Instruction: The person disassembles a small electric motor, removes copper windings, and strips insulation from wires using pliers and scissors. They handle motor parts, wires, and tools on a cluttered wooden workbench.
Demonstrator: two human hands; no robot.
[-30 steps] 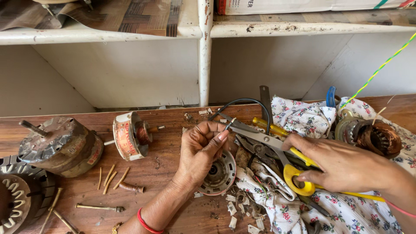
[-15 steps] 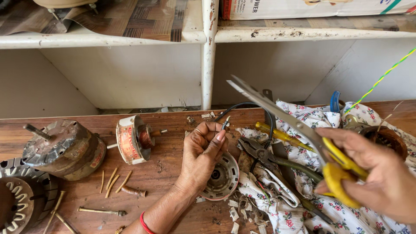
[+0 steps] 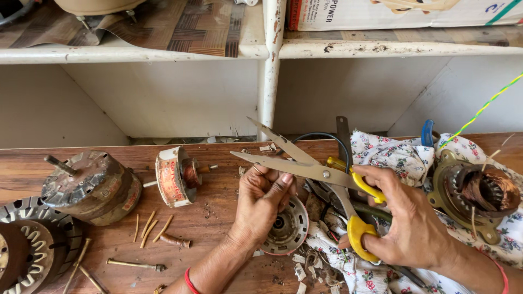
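My right hand (image 3: 406, 220) grips a pair of yellow-handled scissors (image 3: 310, 167). Their blades are parted and point left, just above my left hand. My left hand (image 3: 264, 201) is raised with the fingertips pinched together on something small that I cannot make out. Below that hand a round metal motor cover (image 3: 289, 231) lies on the wooden bench (image 3: 218, 218). A red band is on my left wrist.
A rusty motor housing (image 3: 90, 185) and a small rotor (image 3: 177, 175) lie at left, with a stator ring (image 3: 30, 245) at the corner. Wooden slivers and bolts (image 3: 150, 228) are scattered. A wound stator (image 3: 476, 193) rests on floral cloth (image 3: 392, 155) at right. White shelf posts (image 3: 271, 65) stand behind.
My right hand picked the scissors up off the cloth, swung them up and brought the parted blades left to my left hand. My left hand stayed raised.
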